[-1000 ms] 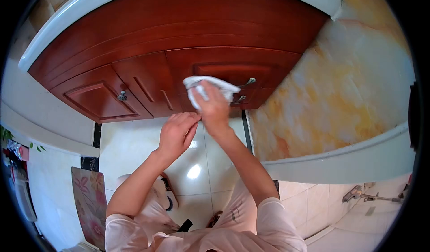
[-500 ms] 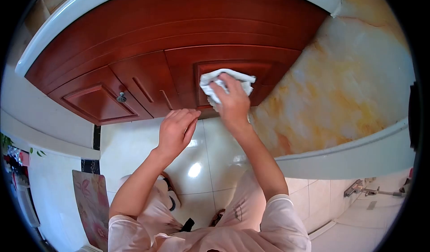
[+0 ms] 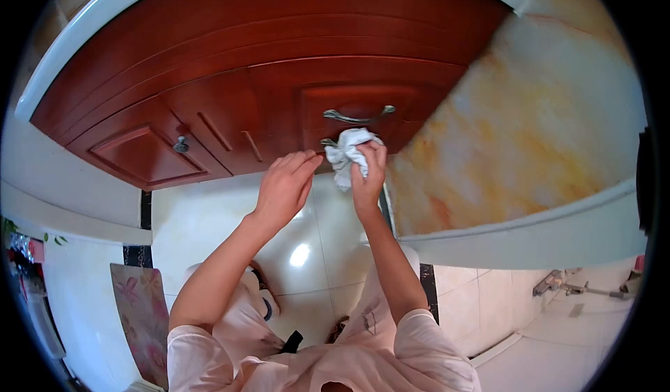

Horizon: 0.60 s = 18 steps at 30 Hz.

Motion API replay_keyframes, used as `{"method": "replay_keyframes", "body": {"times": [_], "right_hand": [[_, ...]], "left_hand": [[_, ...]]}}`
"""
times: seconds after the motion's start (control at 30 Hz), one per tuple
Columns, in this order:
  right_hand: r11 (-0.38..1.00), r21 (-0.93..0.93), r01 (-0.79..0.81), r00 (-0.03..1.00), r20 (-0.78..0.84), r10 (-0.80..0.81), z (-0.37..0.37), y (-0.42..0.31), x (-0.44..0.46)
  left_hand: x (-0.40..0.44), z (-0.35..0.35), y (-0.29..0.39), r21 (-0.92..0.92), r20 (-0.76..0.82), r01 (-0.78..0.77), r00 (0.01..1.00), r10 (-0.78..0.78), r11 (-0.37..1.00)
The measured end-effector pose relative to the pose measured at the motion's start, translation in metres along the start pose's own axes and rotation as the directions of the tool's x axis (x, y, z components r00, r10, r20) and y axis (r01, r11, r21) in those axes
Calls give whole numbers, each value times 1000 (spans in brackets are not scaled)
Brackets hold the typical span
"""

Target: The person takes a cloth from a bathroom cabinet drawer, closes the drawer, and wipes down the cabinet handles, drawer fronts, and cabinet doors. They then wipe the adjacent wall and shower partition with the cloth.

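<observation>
Head view, closed drawers (image 3: 356,93), white cloth (image 3: 343,157)

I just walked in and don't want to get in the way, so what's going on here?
A person is in front of a red cabinet, with a bunched white cloth in the right hand. The cloth is at the lower handle, partly hiding it, while the upper handle is uncovered. The left hand is by the cabinet's bottom edge with nothing visible in it; whether it touches there is hard to tell.
</observation>
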State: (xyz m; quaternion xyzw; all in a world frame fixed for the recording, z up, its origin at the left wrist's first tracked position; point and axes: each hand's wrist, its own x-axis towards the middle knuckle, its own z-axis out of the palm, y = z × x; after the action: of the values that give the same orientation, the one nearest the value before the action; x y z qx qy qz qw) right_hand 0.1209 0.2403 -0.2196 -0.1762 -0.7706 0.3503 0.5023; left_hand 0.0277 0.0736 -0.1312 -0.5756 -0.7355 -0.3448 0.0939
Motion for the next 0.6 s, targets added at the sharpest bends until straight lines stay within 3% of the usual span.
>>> {"method": "replay_keyframes", "body": {"times": [0.13, 0.27, 0.43, 0.6], "right_hand": [[994, 71, -78, 983, 169, 65, -45, 4, -28], [943, 48, -329, 944, 6, 330, -98, -12, -64], [951, 7, -309, 944, -120, 308, -148, -38, -71], [977, -88, -195, 974, -138, 182, -172, -70, -40]], "left_hand": [[17, 53, -12, 11, 50, -23, 998, 22, 1000], [34, 88, -14, 47, 42, -59, 997, 57, 997], [36, 99, 7, 183, 132, -22, 991, -2, 983], [-1, 87, 42, 108, 171, -71, 984, 52, 992]]}}
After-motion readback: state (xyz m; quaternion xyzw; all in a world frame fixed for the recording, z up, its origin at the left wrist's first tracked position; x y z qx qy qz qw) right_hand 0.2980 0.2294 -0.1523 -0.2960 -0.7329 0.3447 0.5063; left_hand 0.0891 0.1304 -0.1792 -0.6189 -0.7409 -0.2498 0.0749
